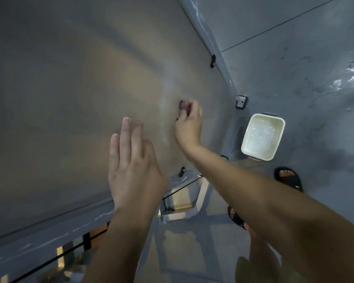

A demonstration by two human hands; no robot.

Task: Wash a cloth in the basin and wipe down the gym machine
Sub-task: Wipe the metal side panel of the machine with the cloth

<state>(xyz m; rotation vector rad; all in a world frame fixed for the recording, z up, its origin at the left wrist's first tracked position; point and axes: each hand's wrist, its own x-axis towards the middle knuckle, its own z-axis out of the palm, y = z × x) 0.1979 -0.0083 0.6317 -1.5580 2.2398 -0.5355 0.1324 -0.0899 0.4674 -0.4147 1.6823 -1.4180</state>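
We worked on the wiping step. Our right hand (pixel 187 121) was curled round a small dark cloth (pixel 182 104), bunched so that only a tuft showed past the fingertips, and pressed it against the large flat panel (pixel 70 88) of the machine, towards the panel's right edge. Our left hand (pixel 134 162) lay flat on the panel nearer its lower edge, fingers straight and together, holding nothing; we judged it a brace.

The basin (pixel 263 136), with cloudy water, stood on the floor (pixel 305 78) beyond the panel's right edge, close to the lower right corner bracket (pixel 241 101).

A pale streak (pixel 165 111) ran down the panel just left of the cloth; we took it for a wet or cleaned track, though we could not tell which.

For a good result we advised:
- Open the cloth out, since a bunched wad covers little.
- Wipe in overlapping passes parallel to the right edge.
- Keep the bracing hand on unwiped surface, so that no prints fall on cleaned area.
- Rinse in the basin once the cloth drags.
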